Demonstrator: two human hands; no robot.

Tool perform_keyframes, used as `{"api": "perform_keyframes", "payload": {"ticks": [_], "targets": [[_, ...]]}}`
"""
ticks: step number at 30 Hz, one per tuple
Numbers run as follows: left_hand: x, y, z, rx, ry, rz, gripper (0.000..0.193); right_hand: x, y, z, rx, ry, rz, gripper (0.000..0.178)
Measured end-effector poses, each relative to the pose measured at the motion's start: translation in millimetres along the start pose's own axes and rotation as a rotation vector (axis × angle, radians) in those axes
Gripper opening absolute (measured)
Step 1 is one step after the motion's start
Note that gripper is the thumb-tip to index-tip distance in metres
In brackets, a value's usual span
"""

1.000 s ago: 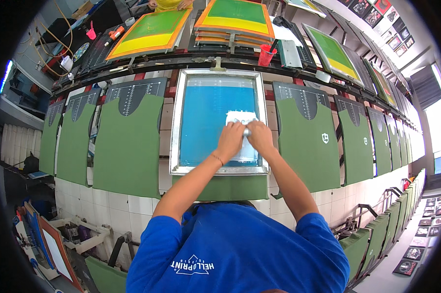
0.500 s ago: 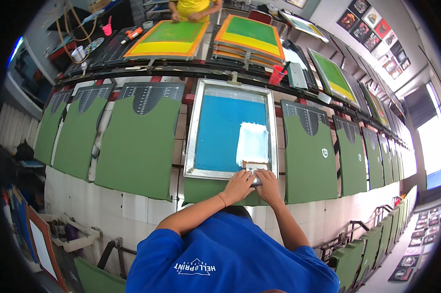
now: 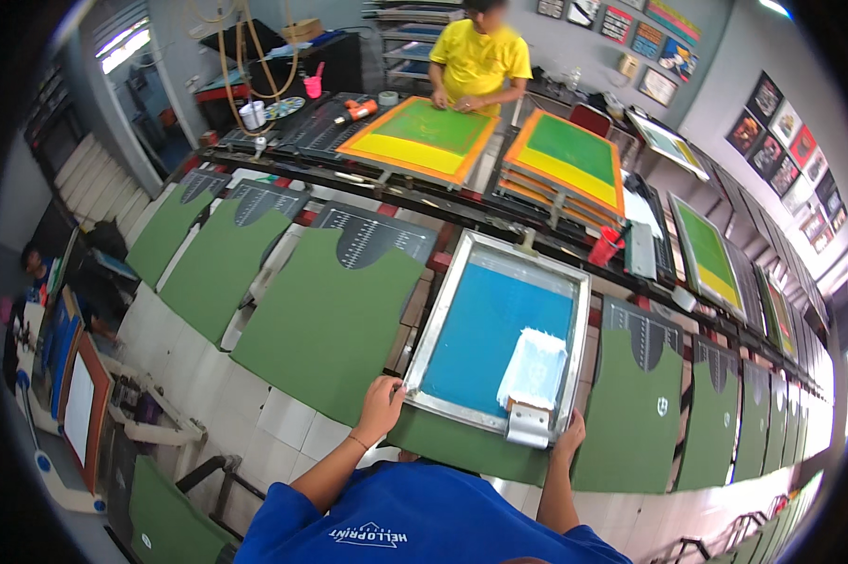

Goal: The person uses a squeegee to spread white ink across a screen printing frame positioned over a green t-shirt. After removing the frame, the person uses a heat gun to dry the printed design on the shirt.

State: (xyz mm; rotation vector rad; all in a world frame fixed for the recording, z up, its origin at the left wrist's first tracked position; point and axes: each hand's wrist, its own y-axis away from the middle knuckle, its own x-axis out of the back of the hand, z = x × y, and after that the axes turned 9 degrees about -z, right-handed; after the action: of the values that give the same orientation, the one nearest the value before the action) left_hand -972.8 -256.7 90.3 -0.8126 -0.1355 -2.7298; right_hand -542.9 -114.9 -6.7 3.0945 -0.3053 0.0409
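In front of me a silk-screen frame (image 3: 486, 414) with a silver metal rim and blue mesh lies over a green T-shirt (image 3: 471, 448). A patch of white ink (image 3: 536, 367) covers the lower right of the mesh. A squeegee (image 3: 529, 425) with a metal holder rests just below the ink, leaning on the frame's near edge, with no hand on it. My left hand (image 3: 381, 408) is closed on the frame's near left corner. At the near right corner, my right hand (image 3: 570, 438) grips the rim, its fingers partly hidden.
More green shirts (image 3: 320, 320) lie on boards to both sides; the right ones (image 3: 630, 404) bear small white prints. Beyond the rail stand green and yellow screens (image 3: 560, 160), a red cup (image 3: 608, 246) and a heat gun (image 3: 356, 112). A person in yellow (image 3: 480, 61) works behind.
Both hands have let go of the squeegee and moved apart to the frame's near corners. The squeegee stays at the ink's lower edge. My view has turned and tilted up.
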Motion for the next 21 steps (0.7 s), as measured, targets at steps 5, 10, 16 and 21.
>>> {"api": "perform_keyframes", "payload": {"ticks": [5, 10, 16, 21], "targets": [[-16.0, -11.9, -22.9, 0.05, 0.093, 0.043, 0.029, 1.8, 4.3, -1.6, -0.061, 0.054, 0.065, 0.043], [-45.6, -55.8, -49.8, 0.171, -0.079, -0.208, 0.043, 9.6, -3.7, -0.5, -0.05, 0.178, -0.057, 0.04], [-53.6, -58.6, -26.7, 0.142, -0.142, -0.059, 0.047, 13.4, -6.8, -4.4, -0.047, 0.106, -0.082, 0.033], [-35.8, -61.6, -5.3, 0.275, 0.062, -0.058, 0.048, 12.5, 5.6, -44.7, -0.102, -0.038, -0.167, 0.033]]}}
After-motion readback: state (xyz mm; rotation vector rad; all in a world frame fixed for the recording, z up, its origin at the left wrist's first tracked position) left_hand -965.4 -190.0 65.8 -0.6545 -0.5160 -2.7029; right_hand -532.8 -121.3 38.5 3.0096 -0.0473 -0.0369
